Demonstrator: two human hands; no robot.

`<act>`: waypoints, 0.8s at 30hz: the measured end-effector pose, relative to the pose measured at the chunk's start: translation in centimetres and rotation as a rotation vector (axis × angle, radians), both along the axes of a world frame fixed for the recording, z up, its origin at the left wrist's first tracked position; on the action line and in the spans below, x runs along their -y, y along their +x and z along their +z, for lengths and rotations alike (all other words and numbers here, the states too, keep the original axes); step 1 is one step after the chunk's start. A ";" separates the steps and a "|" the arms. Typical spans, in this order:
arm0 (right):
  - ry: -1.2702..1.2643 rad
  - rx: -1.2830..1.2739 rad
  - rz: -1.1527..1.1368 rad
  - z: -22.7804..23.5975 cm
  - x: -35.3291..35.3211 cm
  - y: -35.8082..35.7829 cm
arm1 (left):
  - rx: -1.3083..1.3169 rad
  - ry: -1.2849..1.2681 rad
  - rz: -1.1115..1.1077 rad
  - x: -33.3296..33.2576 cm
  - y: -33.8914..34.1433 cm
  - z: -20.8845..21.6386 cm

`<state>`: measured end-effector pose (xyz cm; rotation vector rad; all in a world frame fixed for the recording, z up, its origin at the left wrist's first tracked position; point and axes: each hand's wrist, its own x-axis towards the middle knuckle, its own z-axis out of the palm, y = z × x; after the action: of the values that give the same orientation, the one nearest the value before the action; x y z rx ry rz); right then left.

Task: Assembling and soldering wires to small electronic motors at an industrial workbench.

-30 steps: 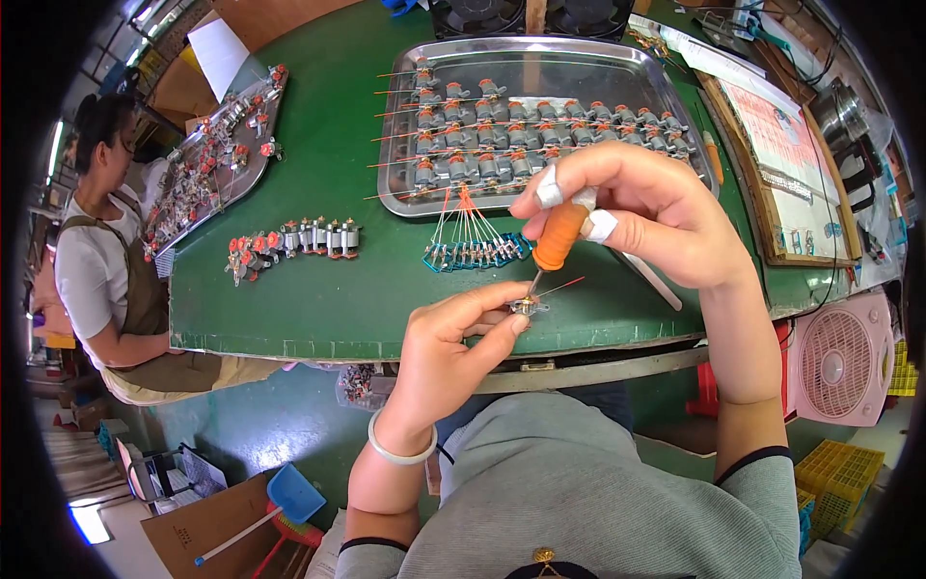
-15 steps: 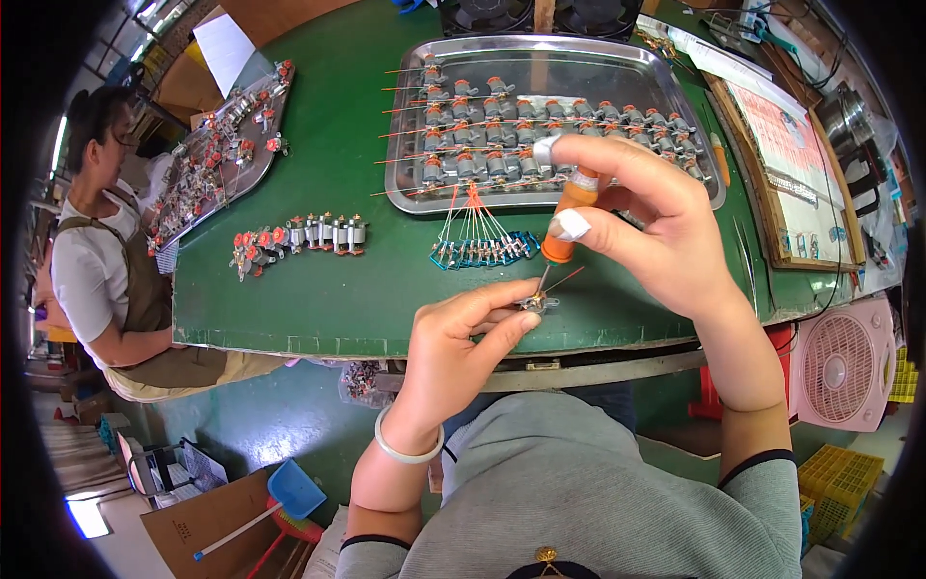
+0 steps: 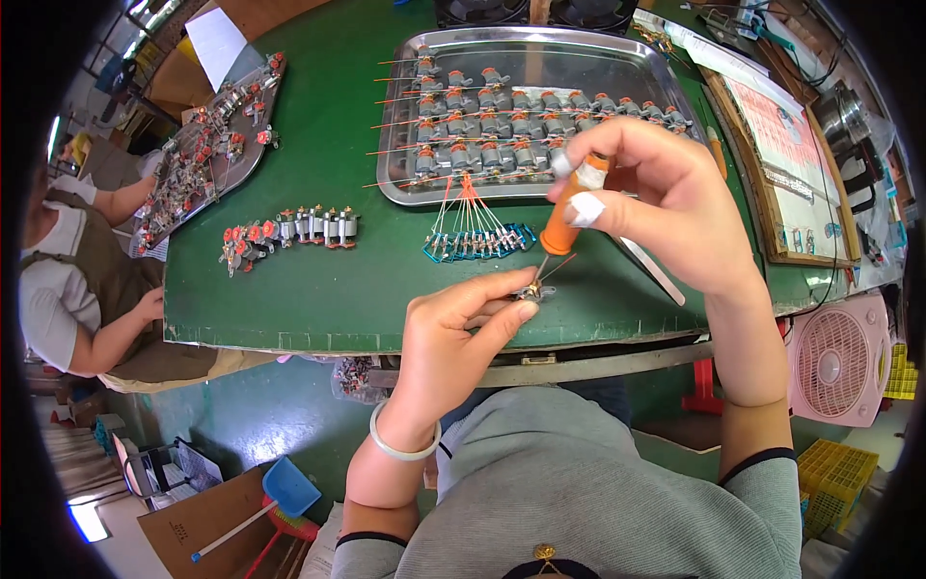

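Note:
My left hand [image 3: 463, 328] pinches a small metal component [image 3: 529, 292] between thumb and fingertips, just above the near edge of the green table. A thin red-tipped wire stands out from it. My right hand [image 3: 666, 207], with white tape on thumb and forefinger, grips an orange-handled screwdriver [image 3: 559, 232]. The screwdriver points steeply down and its tip meets the component; the exact contact is too small to see. A flat metal strip [image 3: 656, 273] shows below my right palm; whether the hand holds it cannot be made out. Beyond my hands lies a fan of blue-ended wired parts [image 3: 477, 241].
A steel tray [image 3: 386, 183] holds rows of grey components with red wires. Left of it stand silver and red components [image 3: 318, 229]. A co-worker [image 3: 87, 280] sits at the left beside another loaded tray [image 3: 217, 183]. A wooden-framed board [image 3: 772, 222] and pink fan [image 3: 837, 372] are at right.
My right hand has shifted slightly, with the screwdriver still on the component. The metal strip has come into view beneath it. The co-worker has leaned left, with an arm reaching toward the left tray.

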<state>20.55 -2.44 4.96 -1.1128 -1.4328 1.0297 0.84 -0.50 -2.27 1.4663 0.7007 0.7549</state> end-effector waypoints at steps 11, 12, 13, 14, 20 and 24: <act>0.058 -0.260 -0.297 -0.9 1.1 -2.0 | 0.027 0.043 -0.020 0.1 -0.1 -0.2; 0.060 -0.259 -0.294 -0.9 1.6 -2.1 | 0.028 0.045 -0.017 0.1 -0.1 -0.3; 0.021 -0.354 -0.325 -0.8 2.2 -2.2 | 0.104 0.008 -0.010 0.1 -0.1 -0.4; -0.019 -0.454 -0.346 -0.8 2.7 -2.5 | 0.174 -0.026 0.007 0.2 -0.4 -0.3; -0.472 -0.397 -0.141 -3.2 5.9 -3.3 | 0.433 -0.338 -0.003 -0.1 -0.4 0.9; -0.413 -0.570 -0.192 -3.8 5.4 -4.7 | 0.481 -0.443 -0.101 -0.1 -0.6 1.0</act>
<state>15.88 -7.83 1.15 -1.0952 -0.6645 1.3999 0.24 -0.42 -1.30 0.8648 0.3864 0.7767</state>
